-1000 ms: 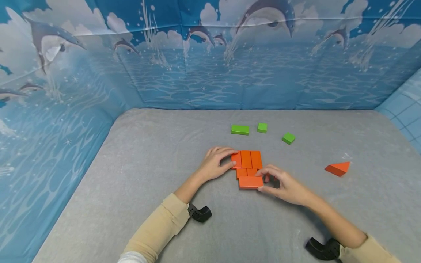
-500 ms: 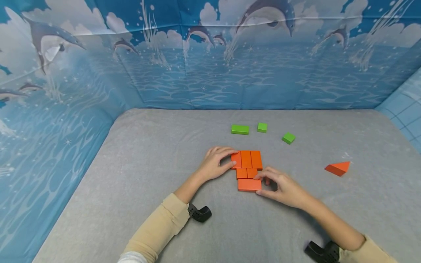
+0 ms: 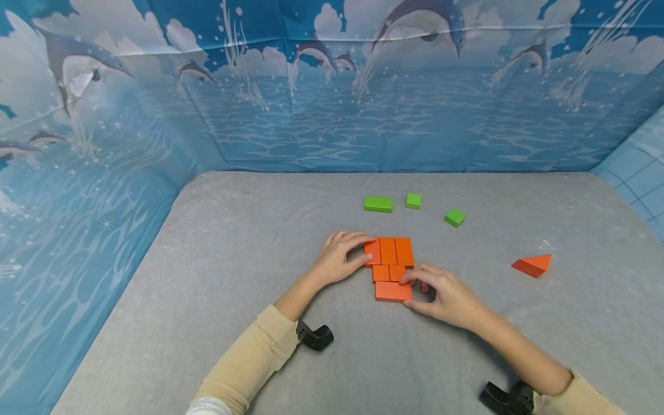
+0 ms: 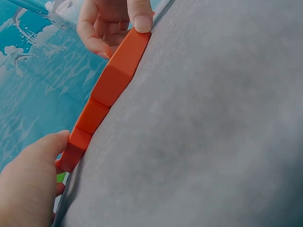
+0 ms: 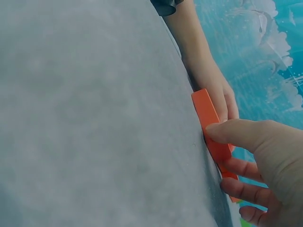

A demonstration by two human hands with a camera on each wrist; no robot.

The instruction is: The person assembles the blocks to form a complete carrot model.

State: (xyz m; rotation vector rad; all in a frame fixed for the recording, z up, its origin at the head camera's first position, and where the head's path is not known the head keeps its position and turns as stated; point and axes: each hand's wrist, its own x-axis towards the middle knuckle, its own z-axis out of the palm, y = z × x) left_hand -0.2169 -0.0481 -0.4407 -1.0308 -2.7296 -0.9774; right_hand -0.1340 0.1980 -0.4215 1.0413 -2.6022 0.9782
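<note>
Flat orange blocks lie together on the grey cloth in the head view. Three upright ones form the far row, with the leftmost block [image 3: 373, 249] between the thumb and index finger of my left hand [image 3: 337, 258]. Two smaller blocks [image 3: 381, 273] sit just nearer, side by side. A longer block [image 3: 391, 291] lies crosswise at the near side, touching them. My right hand [image 3: 448, 295] pinches its right end, thumb on the near face and index finger on the far edge. The right wrist view shows the thumb pressed on this orange block [image 5: 204, 106].
A long green block [image 3: 378, 204] and two small green blocks [image 3: 413, 200] lie beyond the orange group. An orange triangular block [image 3: 533, 266] rests off to the right. Blue dolphin-printed sheeting [image 3: 332, 138] stands behind the grey surface [image 3: 233, 230].
My right hand has brought the long orange block slightly left and nearer, down flat against the two small blocks. My left hand has stayed in place.
</note>
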